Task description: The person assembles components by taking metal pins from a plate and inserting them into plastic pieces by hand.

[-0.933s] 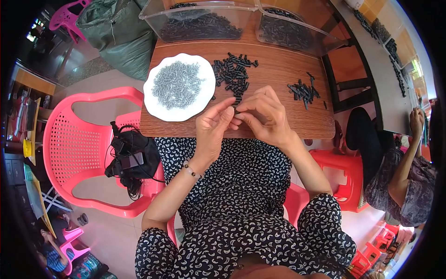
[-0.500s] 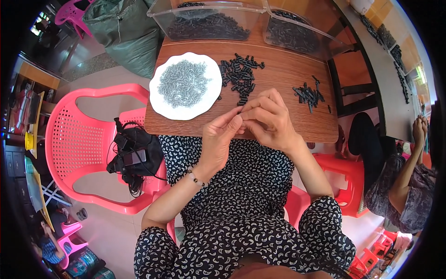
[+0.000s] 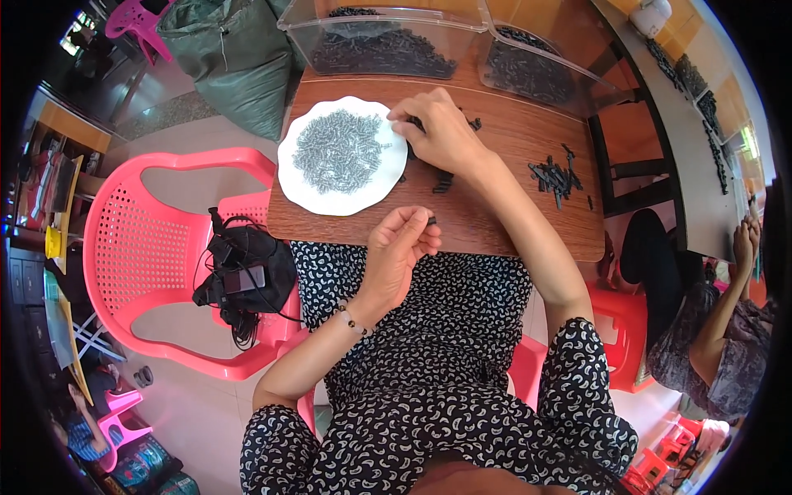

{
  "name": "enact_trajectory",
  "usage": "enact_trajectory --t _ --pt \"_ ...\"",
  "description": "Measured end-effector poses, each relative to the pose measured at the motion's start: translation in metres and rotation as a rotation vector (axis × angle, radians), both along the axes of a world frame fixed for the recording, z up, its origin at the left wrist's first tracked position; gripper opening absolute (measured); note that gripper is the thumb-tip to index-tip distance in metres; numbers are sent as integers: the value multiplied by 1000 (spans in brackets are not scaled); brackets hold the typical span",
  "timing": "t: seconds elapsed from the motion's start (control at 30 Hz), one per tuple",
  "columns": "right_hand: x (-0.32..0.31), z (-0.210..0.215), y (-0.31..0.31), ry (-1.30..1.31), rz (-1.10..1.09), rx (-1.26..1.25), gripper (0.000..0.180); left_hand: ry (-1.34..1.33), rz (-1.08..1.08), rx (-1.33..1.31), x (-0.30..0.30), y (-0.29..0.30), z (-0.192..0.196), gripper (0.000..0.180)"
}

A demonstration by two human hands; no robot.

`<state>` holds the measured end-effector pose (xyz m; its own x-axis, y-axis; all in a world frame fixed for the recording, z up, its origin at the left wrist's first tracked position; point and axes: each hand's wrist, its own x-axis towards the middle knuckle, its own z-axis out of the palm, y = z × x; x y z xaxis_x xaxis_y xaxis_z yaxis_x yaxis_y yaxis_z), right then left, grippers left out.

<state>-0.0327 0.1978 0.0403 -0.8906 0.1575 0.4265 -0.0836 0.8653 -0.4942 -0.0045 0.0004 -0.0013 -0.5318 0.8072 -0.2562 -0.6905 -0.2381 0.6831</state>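
Observation:
Near the table's front edge my left hand (image 3: pixel 400 252) is closed, with a small black cylindrical plastic part (image 3: pixel 431 220) pinched between thumb and fingers. My right hand (image 3: pixel 441 128) reaches forward over the right rim of a white scalloped plate (image 3: pixel 307 194). Its fingertips are bent together there; whatever is between them is too small to make out. Heaped on the plate are many tiny silvery pieces (image 3: pixel 338 153) that look like springs. Beneath my right hand and wrist lies a pile of black cylindrical parts (image 3: pixel 444 181), mostly hidden by them.
Slim black pieces (image 3: pixel 555 177) lie in a small heap on the table's right. Two clear bins (image 3: pixel 384 54) of black parts stand at the back. To the left are a pink chair (image 3: pixel 148 239) with a black bag (image 3: pixel 247 276) and a green sack (image 3: pixel 235 74). Another person sits at right.
My right hand has left my left hand and moved forward to the plate's right rim. My left hand has dropped slightly toward me, keeping the black part. The view has shifted a little.

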Motion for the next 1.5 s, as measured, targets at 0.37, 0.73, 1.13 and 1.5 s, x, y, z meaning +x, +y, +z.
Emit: enact_trajectory --t 0.37,0.73,1.13,1.5 --pt "-48 -23 7 -51 -3 156 12 -98 -26 22 -4 0 2 21" --pt "-18 7 -8 -22 60 -386 10 -292 -1 126 -10 0 0 32" --pt "6 15 -25 35 181 -690 16 -332 5 158 -11 -1 9 29" --pt "6 15 -29 1 213 -749 25 199 331 -15 -52 -9 35 30"
